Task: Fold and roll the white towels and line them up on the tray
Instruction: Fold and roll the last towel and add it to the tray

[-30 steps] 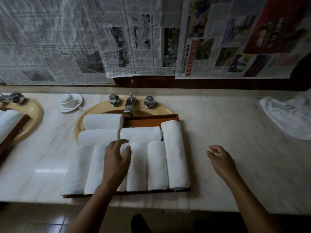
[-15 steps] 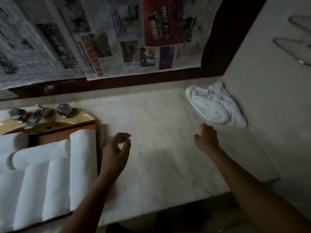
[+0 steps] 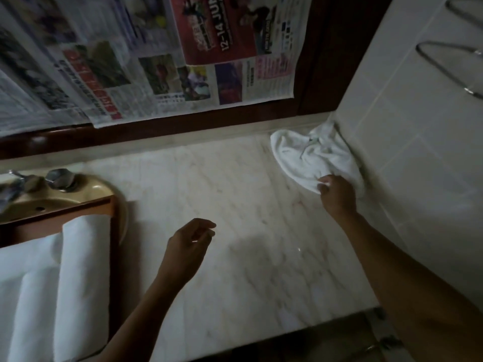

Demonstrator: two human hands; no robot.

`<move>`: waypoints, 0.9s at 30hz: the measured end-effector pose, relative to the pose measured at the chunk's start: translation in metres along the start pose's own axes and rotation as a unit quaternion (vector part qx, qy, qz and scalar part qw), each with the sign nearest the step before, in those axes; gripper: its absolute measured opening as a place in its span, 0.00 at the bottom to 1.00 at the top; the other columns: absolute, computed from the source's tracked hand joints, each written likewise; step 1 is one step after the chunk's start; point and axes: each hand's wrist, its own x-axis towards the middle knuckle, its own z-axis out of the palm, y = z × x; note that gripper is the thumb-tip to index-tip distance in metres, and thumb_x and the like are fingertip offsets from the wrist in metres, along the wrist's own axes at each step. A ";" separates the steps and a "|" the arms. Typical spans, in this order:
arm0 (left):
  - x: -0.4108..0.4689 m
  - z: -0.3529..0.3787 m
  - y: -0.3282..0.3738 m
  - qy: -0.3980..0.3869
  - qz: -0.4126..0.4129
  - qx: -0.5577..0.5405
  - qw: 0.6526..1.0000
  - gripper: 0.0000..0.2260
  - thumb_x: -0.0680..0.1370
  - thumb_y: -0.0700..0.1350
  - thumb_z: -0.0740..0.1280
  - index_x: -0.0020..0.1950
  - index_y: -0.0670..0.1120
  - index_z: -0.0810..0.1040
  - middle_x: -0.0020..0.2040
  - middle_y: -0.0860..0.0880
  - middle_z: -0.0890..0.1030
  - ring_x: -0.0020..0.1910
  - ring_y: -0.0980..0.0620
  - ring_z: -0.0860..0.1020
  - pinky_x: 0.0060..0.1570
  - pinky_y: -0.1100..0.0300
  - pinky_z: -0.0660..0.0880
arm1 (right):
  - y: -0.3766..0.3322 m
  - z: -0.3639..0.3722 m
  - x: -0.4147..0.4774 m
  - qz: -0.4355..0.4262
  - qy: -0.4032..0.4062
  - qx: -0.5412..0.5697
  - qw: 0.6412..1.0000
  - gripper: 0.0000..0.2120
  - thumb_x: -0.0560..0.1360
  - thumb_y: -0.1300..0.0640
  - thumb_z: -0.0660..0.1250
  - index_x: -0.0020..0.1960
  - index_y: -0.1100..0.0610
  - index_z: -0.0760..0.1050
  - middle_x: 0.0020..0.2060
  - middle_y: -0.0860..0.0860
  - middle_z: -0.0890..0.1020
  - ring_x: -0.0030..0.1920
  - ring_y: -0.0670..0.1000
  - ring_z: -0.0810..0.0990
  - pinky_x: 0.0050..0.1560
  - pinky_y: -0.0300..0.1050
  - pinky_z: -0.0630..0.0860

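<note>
My right hand (image 3: pixel 337 195) grabs the crumpled white towel (image 3: pixel 308 152) in the far corner of the bench (image 3: pixel 235 192). My left hand (image 3: pixel 187 249) hangs loose, holding nothing, near the tray (image 3: pixel 113 205) of rolled towels (image 3: pixel 81 270).

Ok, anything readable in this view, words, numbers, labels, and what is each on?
"12-14 JUN": white print on the red advert in the newspaper on the wall.
Other newspaper sheets: headlines and columns too blurred to read.
No text visible on the crumpled towel, rolled towels or tray.
</note>
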 end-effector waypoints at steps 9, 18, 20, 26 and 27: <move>-0.010 -0.001 0.008 -0.048 -0.012 -0.001 0.999 0.12 0.79 0.40 0.66 0.51 0.56 0.83 0.44 0.59 0.86 0.44 0.60 0.84 0.53 0.49 0.81 | -0.081 -0.061 -0.114 -0.052 -0.138 0.138 0.979 0.18 0.74 0.59 0.75 0.62 0.47 0.80 0.43 0.47 0.82 0.44 0.50 0.81 0.43 0.36 0.71; -0.085 0.032 -0.006 -0.103 0.185 0.150 0.966 0.17 0.77 0.61 0.68 0.64 0.58 0.76 0.64 0.57 0.79 0.65 0.54 0.77 0.63 0.55 0.74 | -0.147 -0.115 -0.253 -0.102 -0.289 0.349 0.885 0.15 0.79 0.55 0.72 0.64 0.44 0.79 0.55 0.46 0.86 0.57 0.46 0.85 0.55 0.48 0.82; -0.110 0.016 -0.003 -0.076 0.164 0.046 0.982 0.05 0.80 0.52 0.68 0.54 0.54 0.80 0.52 0.57 0.84 0.52 0.56 0.82 0.52 0.60 0.77 | -0.159 -0.123 -0.274 -0.090 -0.291 0.374 0.876 0.16 0.78 0.53 0.73 0.65 0.46 0.79 0.56 0.48 0.86 0.57 0.49 0.85 0.55 0.51 0.83; -0.184 -0.070 -0.004 -0.148 0.192 -0.041 0.969 0.20 0.79 0.42 0.64 0.57 0.70 0.80 0.54 0.68 0.83 0.55 0.65 0.82 0.54 0.63 0.79 | -0.170 -0.150 -0.325 -0.083 -0.389 0.456 0.797 0.16 0.82 0.60 0.66 0.69 0.55 0.77 0.54 0.59 0.86 0.55 0.57 0.85 0.56 0.49 0.82; -0.194 -0.084 -0.010 -0.143 0.188 -0.045 0.971 0.20 0.79 0.42 0.63 0.57 0.69 0.81 0.53 0.68 0.83 0.54 0.66 0.82 0.53 0.62 0.79 | -0.169 -0.139 -0.332 -0.064 -0.374 0.451 0.808 0.15 0.82 0.61 0.65 0.67 0.54 0.78 0.52 0.59 0.86 0.53 0.57 0.85 0.55 0.49 0.81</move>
